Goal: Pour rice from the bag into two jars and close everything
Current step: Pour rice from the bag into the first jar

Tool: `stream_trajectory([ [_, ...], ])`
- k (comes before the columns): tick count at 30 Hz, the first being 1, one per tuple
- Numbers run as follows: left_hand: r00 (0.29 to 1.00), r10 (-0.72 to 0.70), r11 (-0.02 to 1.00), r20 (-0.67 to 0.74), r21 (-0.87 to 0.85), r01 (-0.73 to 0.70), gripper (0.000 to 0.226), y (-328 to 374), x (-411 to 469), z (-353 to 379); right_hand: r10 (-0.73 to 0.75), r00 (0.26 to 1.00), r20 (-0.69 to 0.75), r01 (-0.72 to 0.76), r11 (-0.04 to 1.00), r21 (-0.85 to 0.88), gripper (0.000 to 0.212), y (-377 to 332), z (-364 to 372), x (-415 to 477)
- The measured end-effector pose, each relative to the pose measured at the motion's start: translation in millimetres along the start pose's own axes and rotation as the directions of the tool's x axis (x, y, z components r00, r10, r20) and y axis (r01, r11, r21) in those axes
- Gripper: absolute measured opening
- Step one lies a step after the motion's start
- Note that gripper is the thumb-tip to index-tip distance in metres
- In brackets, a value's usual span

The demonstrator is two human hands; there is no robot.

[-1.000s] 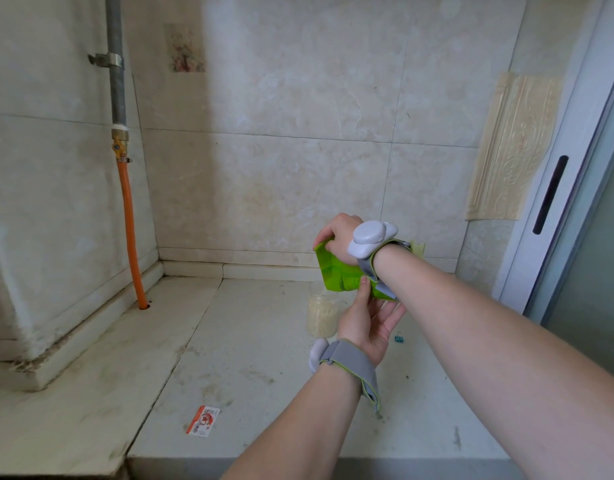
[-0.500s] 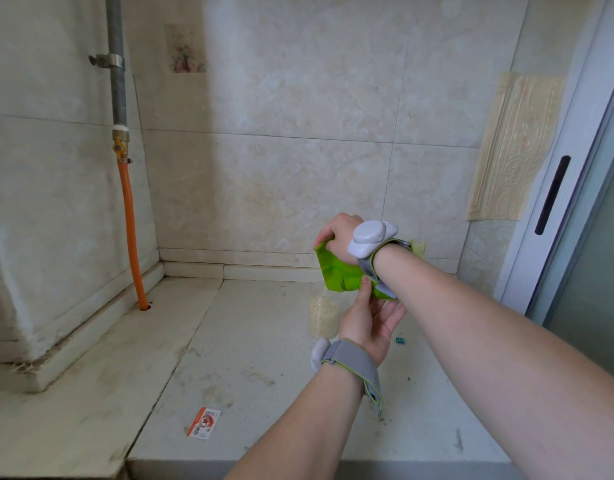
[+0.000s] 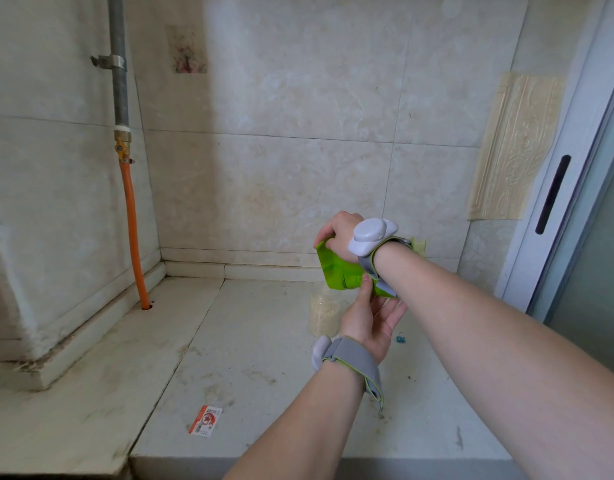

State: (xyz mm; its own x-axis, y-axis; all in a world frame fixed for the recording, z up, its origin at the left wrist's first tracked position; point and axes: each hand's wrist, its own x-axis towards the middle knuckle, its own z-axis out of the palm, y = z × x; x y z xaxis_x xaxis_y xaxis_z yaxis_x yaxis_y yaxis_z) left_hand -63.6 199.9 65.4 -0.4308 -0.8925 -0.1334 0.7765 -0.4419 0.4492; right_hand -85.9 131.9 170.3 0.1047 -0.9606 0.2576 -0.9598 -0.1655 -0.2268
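Pale marble tiles are lining the wall (image 3: pixel 298 168) behind a stained stone counter (image 3: pixel 264 358), with a grey pipe (image 3: pixel 118 81) running down the left corner and an orange hose (image 3: pixel 132 230) continuing from it into the counter.

Above the far part of the counter the right hand (image 3: pixel 336 233) is curling over the top edge of the green bag (image 3: pixel 340 271) and gripping it from above. The left hand (image 3: pixel 367 317) is reaching up from below, palm turned towards the camera, pinching the bag's lower edge between the thumb in front and the fingers behind. Both wrists are wearing grey straps (each carrying a pale rounded device).

Just under the bag's left end a clear jar (image 3: pixel 322 311) is standing upright on the counter, holding rice for much of its height; whether grains are falling into it, I cannot tell.

A small blue binder clip (image 3: pixel 400 338) is lying on the counter just right of the left hand, and a red-and-white packet (image 3: pixel 205 420) is lying well apart, nearer the front edge.
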Motion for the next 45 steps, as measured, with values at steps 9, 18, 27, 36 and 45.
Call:
stream_trajectory([
  [9,1.0,0.007,1.0,0.004,-0.008,-0.007,0.025,0.5,0.4,-0.8,-0.003,1.0,0.012,0.004,1.0,-0.02,0.04,-1.3,0.3,2.3],
  [18,1.0,0.0,1.0,-0.008,-0.004,0.0,0.025,-0.3,-0.9,-0.6,-0.01,1.0,0.002,0.01,1.0,-0.011,0.04,0.6,1.6,1.3],
  [27,1.0,-0.008,1.0,-0.005,0.008,0.008,0.024,-2.1,-1.1,-0.6,-0.003,1.0,0.007,0.003,1.0,-0.021,0.04,4.4,2.6,1.3],
  [36,1.0,-0.002,1.0,-0.001,0.001,0.002,0.025,-2.4,0.2,-2.7,-0.002,1.0,0.02,0.003,1.0,-0.017,0.04,3.9,3.9,3.0],
  [45,1.0,-0.004,1.0,0.001,0.004,0.004,0.025,-1.4,0.9,-2.4,-0.011,1.0,0.025,0.011,1.0,-0.025,0.039,2.1,2.2,2.5],
])
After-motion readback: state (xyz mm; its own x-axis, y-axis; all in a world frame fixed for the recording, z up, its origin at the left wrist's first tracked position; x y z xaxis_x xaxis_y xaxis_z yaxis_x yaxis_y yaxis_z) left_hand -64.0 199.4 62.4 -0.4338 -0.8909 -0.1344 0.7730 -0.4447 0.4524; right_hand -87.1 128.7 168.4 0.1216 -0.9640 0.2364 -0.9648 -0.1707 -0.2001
